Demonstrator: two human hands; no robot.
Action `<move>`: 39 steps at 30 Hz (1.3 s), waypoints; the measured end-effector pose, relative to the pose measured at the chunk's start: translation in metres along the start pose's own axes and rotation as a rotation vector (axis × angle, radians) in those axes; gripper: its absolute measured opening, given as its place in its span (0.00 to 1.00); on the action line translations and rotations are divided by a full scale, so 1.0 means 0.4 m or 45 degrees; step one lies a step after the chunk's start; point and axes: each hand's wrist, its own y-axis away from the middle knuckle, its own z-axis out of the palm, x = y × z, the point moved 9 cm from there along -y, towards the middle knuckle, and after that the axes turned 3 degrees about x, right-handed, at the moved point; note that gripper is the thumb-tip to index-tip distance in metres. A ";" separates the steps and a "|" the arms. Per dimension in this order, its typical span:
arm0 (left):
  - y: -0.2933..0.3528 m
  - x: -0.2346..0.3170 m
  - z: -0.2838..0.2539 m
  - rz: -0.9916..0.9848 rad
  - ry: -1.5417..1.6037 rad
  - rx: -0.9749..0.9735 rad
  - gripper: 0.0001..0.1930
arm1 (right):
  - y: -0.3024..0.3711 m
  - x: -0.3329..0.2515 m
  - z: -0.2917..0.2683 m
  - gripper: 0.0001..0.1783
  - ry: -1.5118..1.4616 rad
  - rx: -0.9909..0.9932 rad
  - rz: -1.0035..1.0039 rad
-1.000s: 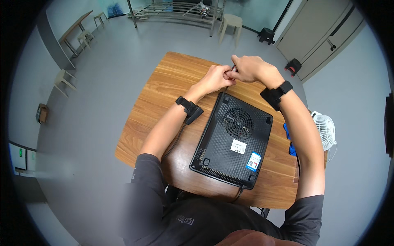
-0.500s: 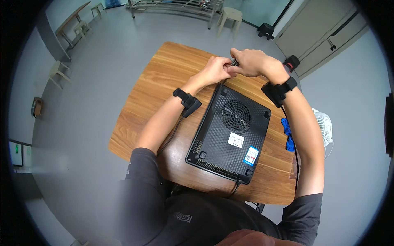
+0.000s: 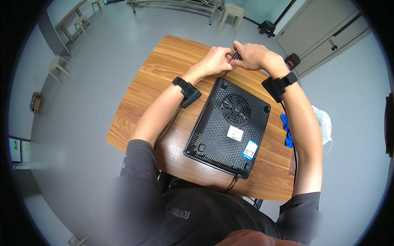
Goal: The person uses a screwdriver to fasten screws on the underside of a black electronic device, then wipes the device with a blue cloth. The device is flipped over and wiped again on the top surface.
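A flat black appliance [image 3: 219,125] lies on a wooden table [image 3: 170,61], its round grille [image 3: 236,110] facing up. Beyond its far left corner, the right hand [image 3: 255,56] is wrapped around a dark-handled tool [image 3: 237,57], beside the curled left hand [image 3: 216,61] (whether its fingers, too, grip the tool cannot be told).
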 end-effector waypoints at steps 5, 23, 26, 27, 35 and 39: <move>-0.006 0.002 0.012 0.011 -0.097 -0.027 0.16 | -0.011 0.022 0.015 0.26 -0.126 -0.028 0.016; -0.018 0.001 0.030 0.005 -0.024 -0.074 0.16 | -0.016 0.044 0.038 0.27 -0.052 -0.255 0.182; -0.019 0.003 0.026 -0.001 -0.052 -0.063 0.18 | -0.020 0.038 0.032 0.27 -0.022 -0.239 0.270; -0.022 0.000 0.026 -0.016 -0.070 -0.071 0.19 | -0.014 0.028 0.023 0.27 -0.011 -0.195 0.227; -0.013 -0.052 0.037 -0.083 0.204 -0.138 0.14 | -0.013 0.011 0.011 0.29 -0.146 -0.071 0.045; 0.006 -0.032 0.025 -0.059 0.178 -0.141 0.10 | -0.035 0.029 0.026 0.37 -0.089 -0.091 0.183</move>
